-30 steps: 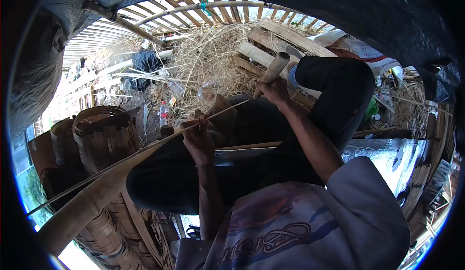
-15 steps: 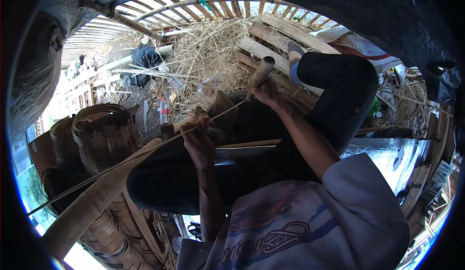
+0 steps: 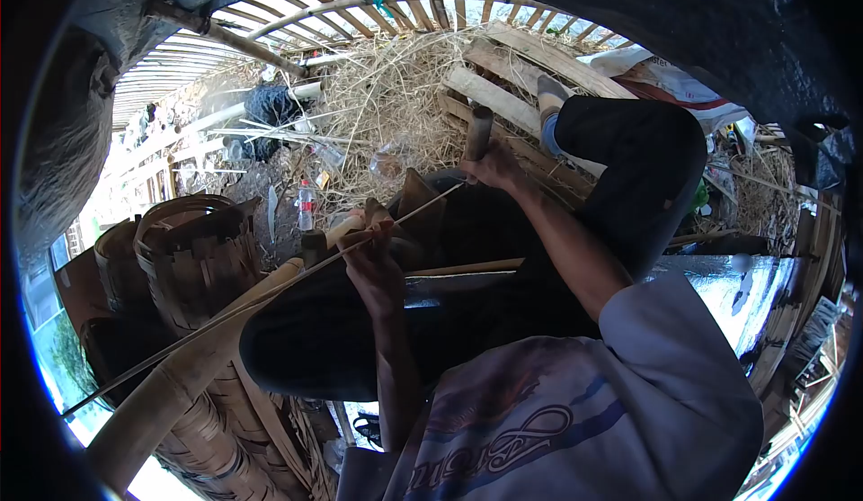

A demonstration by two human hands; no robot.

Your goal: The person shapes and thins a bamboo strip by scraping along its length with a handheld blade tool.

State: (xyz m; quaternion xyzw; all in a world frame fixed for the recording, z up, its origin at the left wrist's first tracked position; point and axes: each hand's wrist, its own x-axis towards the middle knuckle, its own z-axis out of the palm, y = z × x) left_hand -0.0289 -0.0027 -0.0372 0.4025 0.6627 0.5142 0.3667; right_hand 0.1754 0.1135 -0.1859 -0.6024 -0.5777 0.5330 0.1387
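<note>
A long thin bamboo strip (image 3: 225,318) slants from the lower left up toward my right hand. My left hand (image 3: 374,267) is closed around it near its upper part, above my bent knee. My right hand (image 3: 496,168) is closed around a thick, round wooden handle (image 3: 478,132) that sticks up above the fist. The far end of the strip reaches the underside of that fist. Whatever is fixed to the handle is hidden or too dark to make out. Beneath the strip lies a thick bamboo pole (image 3: 171,384), running beside my left knee.
Woven bamboo baskets (image 3: 193,258) stand at the left. Dry straw (image 3: 395,96) covers the ground ahead, with wooden planks (image 3: 503,96) at its right and a plastic bottle (image 3: 306,206) at its near edge. A slatted bamboo fence (image 3: 422,6) curves behind.
The wooden handle in my right hand has tipped more upright, its top moving left. My left hand has shifted slightly right and down, still on the strip.
</note>
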